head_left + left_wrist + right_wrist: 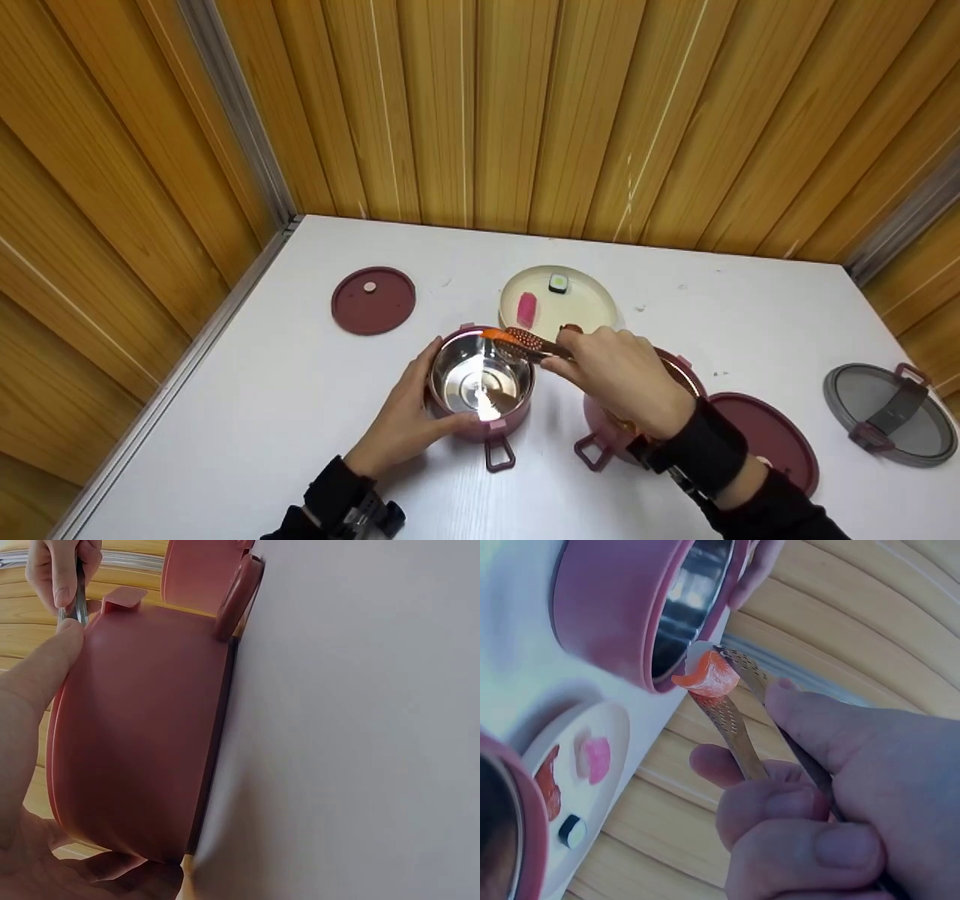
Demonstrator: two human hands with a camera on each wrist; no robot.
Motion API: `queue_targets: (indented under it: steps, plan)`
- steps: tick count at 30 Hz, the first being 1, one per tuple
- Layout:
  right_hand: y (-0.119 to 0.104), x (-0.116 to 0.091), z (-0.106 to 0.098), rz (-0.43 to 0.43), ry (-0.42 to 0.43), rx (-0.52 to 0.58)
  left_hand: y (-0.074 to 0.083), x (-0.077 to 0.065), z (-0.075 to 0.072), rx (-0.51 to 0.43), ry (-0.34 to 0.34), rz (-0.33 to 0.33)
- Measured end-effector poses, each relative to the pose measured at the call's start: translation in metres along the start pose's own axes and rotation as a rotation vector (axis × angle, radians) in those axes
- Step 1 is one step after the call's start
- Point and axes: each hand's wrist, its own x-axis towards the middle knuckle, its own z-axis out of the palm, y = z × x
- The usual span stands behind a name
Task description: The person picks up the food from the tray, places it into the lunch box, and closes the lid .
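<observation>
My left hand [405, 420] grips the side of a small pink pot [517, 420] with a shiny steel inside, its thumb along the near rim. In my right hand [622, 379] is a pair of metal tongs [541, 346] with perforated tips. Pinched between those tips is an orange-and-white toy sushi piece [711, 679], held over the pot's far right rim. Below the right forearm stands a second pink pot [604, 420], partly hidden. A cream plate [592, 296] behind the pots bears a pink sushi piece [527, 309], a black-wrapped roll [558, 283] and a reddish-brown piece [549, 784].
A dark red lid [375, 309] lies at the back left of the white table [262, 390]. Another dark red lid [784, 439] lies right of the second pot. Farther right is a grey lid [889, 412] with a handle. Wooden panels [502, 112] rise behind.
</observation>
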Motion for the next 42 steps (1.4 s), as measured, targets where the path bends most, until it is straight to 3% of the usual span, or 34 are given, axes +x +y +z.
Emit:
queue_targets:
  steps: [12, 28, 42]
  plan:
    - [-0.017, 0.008, 0.018, -0.064, 0.008, -0.058, 0.000, 0.000, -0.001, -0.013, -0.008, -0.005]
    - [-0.036, 0.025, 0.041, -0.032, -0.111, -0.044, 0.001, 0.000, 0.001, -0.023, -0.009, -0.019]
    - [-0.043, 0.028, 0.051, -0.040, -0.132, -0.042, 0.001, 0.000, 0.000, -0.026, -0.006, -0.024]
